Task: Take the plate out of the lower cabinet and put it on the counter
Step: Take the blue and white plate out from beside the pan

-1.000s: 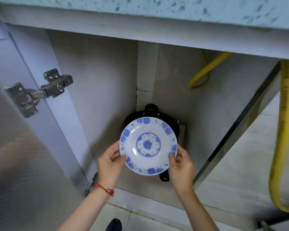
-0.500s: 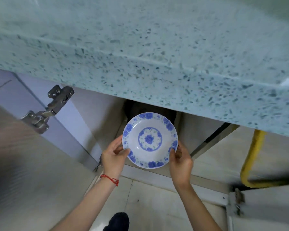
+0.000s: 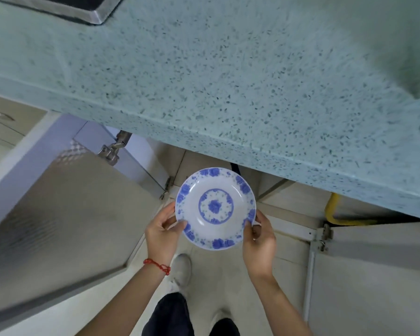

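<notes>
The big pale green stone counter [image 3: 228, 76] with dark specks fills the top of the view. A shiny metal frame corner [image 3: 92, 10] sits on it at the far left. Below the counter's front edge is the light tiled floor [image 3: 218, 282], with a grey shoe [image 3: 181, 270] standing on it.

Plate [image 3: 215, 208] now fully out of the lower cabinet, held in front of the table [image 3: 228, 81] edge and over the floor; a second ago it was inside, in front of a black pot. Pot now nearly hidden. Table top fills the upper view; shoes and legs now show below.
</notes>
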Demonstrator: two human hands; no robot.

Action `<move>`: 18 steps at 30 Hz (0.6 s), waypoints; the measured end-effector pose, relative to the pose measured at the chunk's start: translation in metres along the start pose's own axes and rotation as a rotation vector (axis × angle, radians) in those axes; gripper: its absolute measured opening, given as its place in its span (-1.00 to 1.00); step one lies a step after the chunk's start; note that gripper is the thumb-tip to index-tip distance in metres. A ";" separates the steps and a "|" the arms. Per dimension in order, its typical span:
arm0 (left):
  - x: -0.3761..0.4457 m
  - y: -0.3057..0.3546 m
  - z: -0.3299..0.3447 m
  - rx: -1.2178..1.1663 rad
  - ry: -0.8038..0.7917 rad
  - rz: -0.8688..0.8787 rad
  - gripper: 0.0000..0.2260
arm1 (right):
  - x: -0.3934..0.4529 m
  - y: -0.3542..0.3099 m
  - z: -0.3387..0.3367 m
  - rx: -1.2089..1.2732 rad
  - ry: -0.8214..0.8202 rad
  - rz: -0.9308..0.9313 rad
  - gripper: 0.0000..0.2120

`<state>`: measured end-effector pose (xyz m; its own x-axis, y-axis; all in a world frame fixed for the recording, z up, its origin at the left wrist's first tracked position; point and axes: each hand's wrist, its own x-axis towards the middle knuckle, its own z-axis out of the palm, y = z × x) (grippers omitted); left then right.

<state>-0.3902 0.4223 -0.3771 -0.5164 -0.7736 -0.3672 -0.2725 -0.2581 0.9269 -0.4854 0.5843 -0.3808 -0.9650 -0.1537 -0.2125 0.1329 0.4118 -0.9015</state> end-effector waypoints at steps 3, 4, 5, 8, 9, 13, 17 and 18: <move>-0.027 0.017 -0.011 0.003 -0.006 -0.022 -0.49 | -0.025 -0.017 -0.014 -0.015 -0.011 0.036 -0.72; -0.037 0.024 -0.014 -0.005 -0.006 -0.024 -0.52 | -0.033 -0.023 -0.020 -0.017 -0.015 0.044 -0.71; -0.047 0.031 -0.018 -0.014 -0.005 -0.026 -0.56 | -0.041 -0.029 -0.025 -0.021 -0.019 0.049 -0.70; -0.074 0.053 -0.026 -0.006 -0.002 -0.042 -0.59 | -0.062 -0.050 -0.043 -0.030 -0.067 0.057 -0.71; -0.085 0.059 -0.029 0.008 0.008 -0.048 -0.55 | -0.070 -0.057 -0.049 -0.036 -0.084 0.054 -0.72; -0.125 0.084 -0.042 0.045 0.060 -0.044 -0.55 | -0.095 -0.086 -0.071 -0.065 -0.140 0.031 -0.69; -0.157 0.112 -0.054 0.064 0.128 -0.039 -0.60 | -0.114 -0.118 -0.088 -0.096 -0.189 0.030 -0.69; -0.163 0.120 -0.057 0.061 0.137 -0.038 -0.59 | -0.118 -0.127 -0.091 -0.096 -0.199 0.022 -0.69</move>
<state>-0.2933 0.4842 -0.2014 -0.3902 -0.8369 -0.3839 -0.3410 -0.2560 0.9045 -0.4088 0.6318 -0.2069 -0.8973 -0.3138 -0.3106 0.1226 0.4989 -0.8580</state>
